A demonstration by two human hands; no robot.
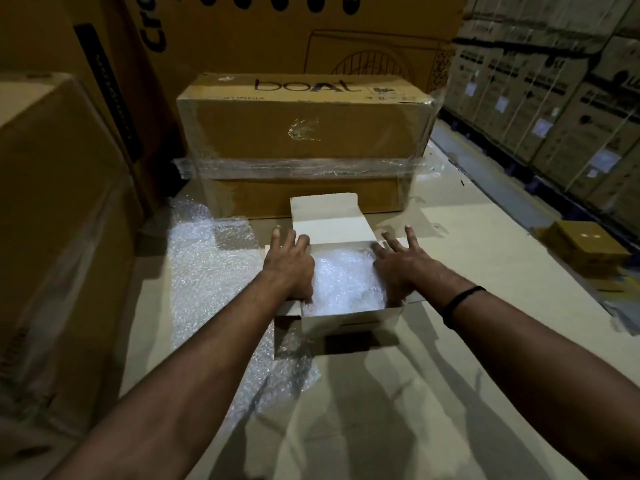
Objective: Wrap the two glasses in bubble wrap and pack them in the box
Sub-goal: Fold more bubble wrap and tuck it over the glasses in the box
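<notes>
Head view: the small open white cardboard box (353, 318) sits at frame centre on the pale flat table (450, 393). Its white lid flap (329, 216) stands up at the far side. Inside the box lies a shiny bubble-wrapped bundle (346, 282) that fills the opening. The glasses themselves can't be made out through the wrap.

Your left hand (289, 261) lies flat on the box's left edge, fingers straight and spread, gripping nothing. Your right hand (398, 265) does the same on the box's right edge, fingers fanned toward the lid flap. The hands are apart, with the bundle between them. There is a black band (460, 303) on your right wrist.

A loose clear bubble wrap sheet (207, 271) is spread on the table left of the box and runs under the box's lower-left corner.

Behind the box, touching or just beside the lid flap, is a large brown carton with "boAt" print (304, 133), banded with clear tape. A tall brown carton (52, 202) fills the left of the frame. A small brown cardboard box (585, 247) sits at the right edge, well apart from the white box. Stacked strapped cartons (554, 98) are dim at upper right.
</notes>
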